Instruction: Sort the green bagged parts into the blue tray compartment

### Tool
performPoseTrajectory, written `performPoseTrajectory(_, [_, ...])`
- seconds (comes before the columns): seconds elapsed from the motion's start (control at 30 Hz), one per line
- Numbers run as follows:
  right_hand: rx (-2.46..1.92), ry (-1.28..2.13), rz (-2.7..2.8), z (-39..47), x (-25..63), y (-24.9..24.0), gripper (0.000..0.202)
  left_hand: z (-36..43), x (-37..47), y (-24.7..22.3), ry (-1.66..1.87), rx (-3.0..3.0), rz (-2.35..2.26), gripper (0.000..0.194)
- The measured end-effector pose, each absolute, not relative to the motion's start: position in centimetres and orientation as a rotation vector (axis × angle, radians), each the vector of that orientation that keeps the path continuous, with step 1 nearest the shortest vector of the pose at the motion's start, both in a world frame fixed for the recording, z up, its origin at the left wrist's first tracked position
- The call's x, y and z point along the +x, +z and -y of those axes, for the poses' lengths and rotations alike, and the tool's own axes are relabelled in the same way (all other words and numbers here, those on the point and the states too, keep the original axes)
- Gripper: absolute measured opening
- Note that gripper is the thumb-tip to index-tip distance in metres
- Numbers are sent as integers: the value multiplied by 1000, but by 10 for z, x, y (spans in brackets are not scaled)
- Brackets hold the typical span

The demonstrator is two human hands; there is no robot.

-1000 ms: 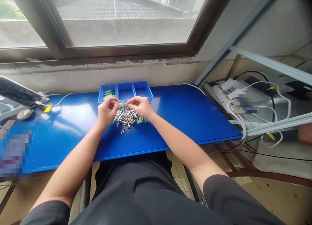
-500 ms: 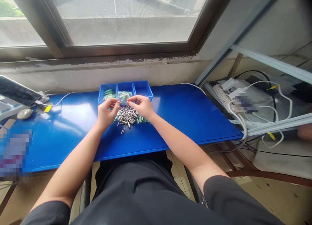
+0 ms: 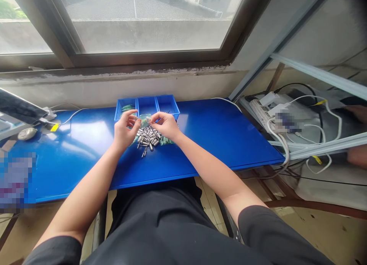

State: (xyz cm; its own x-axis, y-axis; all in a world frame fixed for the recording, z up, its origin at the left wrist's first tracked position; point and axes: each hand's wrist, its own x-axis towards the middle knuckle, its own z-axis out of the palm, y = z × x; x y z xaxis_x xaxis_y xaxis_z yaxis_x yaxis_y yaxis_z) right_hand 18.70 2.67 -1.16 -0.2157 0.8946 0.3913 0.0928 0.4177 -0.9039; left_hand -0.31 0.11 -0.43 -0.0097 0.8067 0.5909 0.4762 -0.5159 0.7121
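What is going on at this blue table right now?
A seated person holds a small clear bag between both hands, the left hand and right hand pinching it above a heap of small metal pins. Behind lies a three-part blue tray; its left part holds greenish bags. All sits on the table under a window.

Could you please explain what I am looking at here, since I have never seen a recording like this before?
There is no machine: a camera worn on a person's head looks down at their own bare arms. The left hand and right hand together pinch a small clear bag above a pile of small metal pins on a blue table. Behind the pile stands a blue tray with three compartments; the left one holds greenish bags. A power strip with white cables lies to the right, below a window.
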Motion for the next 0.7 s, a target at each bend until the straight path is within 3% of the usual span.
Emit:
performPoseTrajectory(0.2, [-930, 967, 1532, -29, 187, -11, 20, 0, -2, -1, 1494, 2085, -1352, 10])
performPoseTrajectory(0.4, [-905, 1035, 1431, -33, 187, -12, 30, 0, -2, -1, 1459, 2101, -1373, 11])
performPoseTrajectory(0.7, [-903, 988, 1452, -34, 187, -14, 28, 0, -2, 0, 1497, 2155, -1363, 14])
